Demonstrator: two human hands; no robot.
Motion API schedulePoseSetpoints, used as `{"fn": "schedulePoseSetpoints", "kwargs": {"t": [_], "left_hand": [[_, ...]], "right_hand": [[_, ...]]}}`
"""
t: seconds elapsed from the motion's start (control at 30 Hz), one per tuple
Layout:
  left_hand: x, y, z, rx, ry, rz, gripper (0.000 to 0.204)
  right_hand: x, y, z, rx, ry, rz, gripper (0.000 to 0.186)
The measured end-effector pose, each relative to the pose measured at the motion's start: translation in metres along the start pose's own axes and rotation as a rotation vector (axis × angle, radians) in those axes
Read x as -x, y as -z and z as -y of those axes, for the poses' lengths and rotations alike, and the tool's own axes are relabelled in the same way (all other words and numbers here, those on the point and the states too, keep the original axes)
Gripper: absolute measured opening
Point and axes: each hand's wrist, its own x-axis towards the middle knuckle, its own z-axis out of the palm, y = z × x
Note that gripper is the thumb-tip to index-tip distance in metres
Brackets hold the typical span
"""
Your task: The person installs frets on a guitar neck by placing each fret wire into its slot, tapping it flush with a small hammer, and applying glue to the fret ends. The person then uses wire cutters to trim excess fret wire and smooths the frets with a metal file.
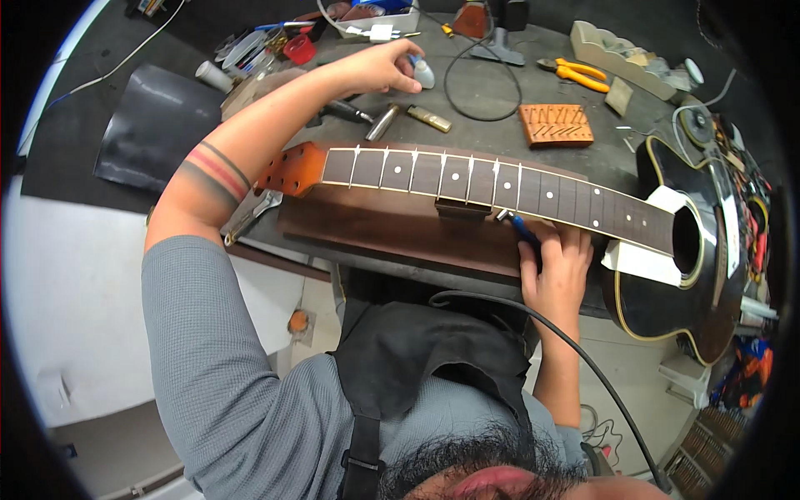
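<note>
My left hand (392, 68) reaches to the back of the bench, fingers curled round a small white bottle (423, 75). Below that arm lies a hammer (382, 122) beside a small metal block (429, 117). A guitar's dark fretboard (550, 193) crosses the bench, with white material along several frets, an orange headstock (300, 167) at left and a black body (650, 304) at right, taped white near the soundhole. Under the neck sit a dark support block (462, 209) and a brown board (375, 229). My right hand (554, 262) grips a blue-handled tool (521, 227) just below the fretboard.
Behind the neck are a drilled wooden block (556, 124), yellow pliers (579, 75), an organiser tray (621, 62), a red cup (298, 49) and a looped cable. A black sheet (154, 125) lies at left. A black hose (575, 342) hangs past my right arm.
</note>
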Motion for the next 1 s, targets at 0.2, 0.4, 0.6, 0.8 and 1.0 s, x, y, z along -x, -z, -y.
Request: {"fn": "schedulePoseSetpoints", "kwargs": {"t": [0.2,0.4,0.6,0.8,1.0], "left_hand": [[-0.026,-0.011,0.017,-0.129,-0.087,-0.102,0.037],[0.019,0.011,-0.020,0.327,-0.312,-0.235,0.028],[0.131,-0.036,-0.089,0.637,-0.469,-0.364,0.034],[0.184,-0.105,-0.120,0.593,-0.396,-0.496,0.031],[0.173,-0.128,-0.122,0.409,-0.424,-0.598,0.030]], "right_hand": [[0.105,0.001,-0.002,-0.056,0.074,-0.246,0.041],[0.172,-0.003,-0.025,-0.282,-0.258,0.280,0.029],[0.218,-0.063,-0.086,-0.344,-0.374,0.193,0.036],[0.234,-0.094,-0.114,-0.596,-0.268,0.210,0.045],[0.285,-0.142,-0.149,-1.272,-0.663,0.088,0.048]]}}
